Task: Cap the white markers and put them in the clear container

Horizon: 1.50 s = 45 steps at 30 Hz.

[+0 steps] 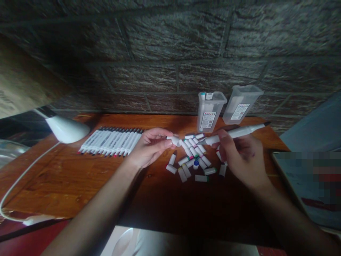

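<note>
Between the thumb and fingers of my left hand (149, 146) is a white marker cap (176, 141), its hollow end turned to the right. My right hand (241, 156) grips a white marker (237, 133) like a pen, with its tip pointing left toward the cap and a dark end at upper right. The cap and marker are apart. Below and between both hands lies a loose pile of white caps (201, 162) with coloured ends. A row of white markers (112, 142) lies side by side just left of my left hand.
Two clear plastic containers stand at the back: one holder (210, 112) has a few items inside, the other holder (241, 105) is beside it. A white lamp base (68, 128) with a cord (23, 179) is at left. Behind the wooden table (87, 185) rises a brick wall (149, 46).
</note>
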Each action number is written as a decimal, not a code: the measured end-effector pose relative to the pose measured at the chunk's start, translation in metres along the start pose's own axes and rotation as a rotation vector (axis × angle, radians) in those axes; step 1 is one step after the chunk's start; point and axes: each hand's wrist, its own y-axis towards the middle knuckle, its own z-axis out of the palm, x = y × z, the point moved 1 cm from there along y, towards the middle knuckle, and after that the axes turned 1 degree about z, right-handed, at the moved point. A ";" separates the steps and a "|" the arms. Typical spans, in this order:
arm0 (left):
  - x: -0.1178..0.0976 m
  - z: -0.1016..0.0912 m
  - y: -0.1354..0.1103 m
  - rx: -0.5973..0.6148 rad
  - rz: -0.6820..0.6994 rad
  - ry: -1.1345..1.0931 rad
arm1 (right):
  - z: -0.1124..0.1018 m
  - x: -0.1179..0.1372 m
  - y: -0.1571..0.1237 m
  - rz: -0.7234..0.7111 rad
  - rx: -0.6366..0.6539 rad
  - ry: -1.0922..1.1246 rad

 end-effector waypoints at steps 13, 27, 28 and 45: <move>0.001 -0.001 0.000 0.006 -0.047 -0.020 | 0.000 0.003 0.004 0.116 -0.047 0.081; 0.001 -0.005 0.002 -0.096 -0.039 0.085 | 0.001 0.000 0.006 0.117 -0.046 0.120; 0.001 -0.006 0.003 -0.113 -0.032 0.125 | 0.001 -0.001 0.007 0.123 -0.048 0.124; 0.013 -0.038 0.009 0.101 -0.256 0.761 | -0.005 -0.022 0.022 0.230 -0.120 0.175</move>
